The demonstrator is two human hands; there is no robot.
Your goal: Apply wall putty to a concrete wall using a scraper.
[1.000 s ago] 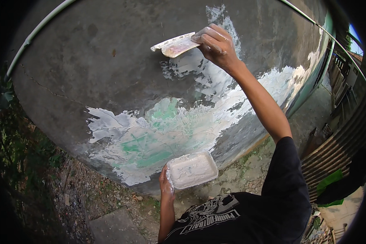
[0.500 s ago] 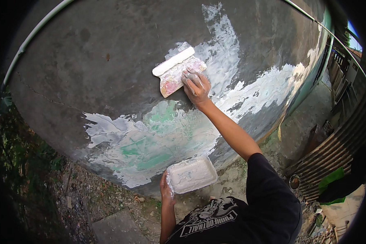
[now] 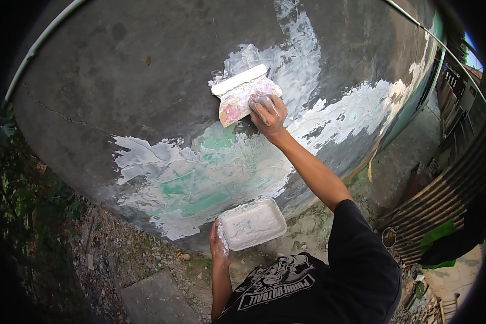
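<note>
Scraper (image 3: pixel 240 100) slightly lower on wall (image 3: pixel 146 97) than half second ago, white smear (image 3: pixel 247 54) above its edge; my right hand (image 3: pixel 269 114), nearer, grasps its lower right; scraper lies up-left of knuckles, long edge rising rightward; my left hand (image 3: pixel 220 247) grips putty tray (image 3: pixel 261 241) below.

Soft daylight on wall (image 3: pixel 119 81) — brighter toward far right; pipe (image 3: pixel 31 53) bowed by fisheye, corners black, foliage (image 3: pixel 32 210) dim
</note>
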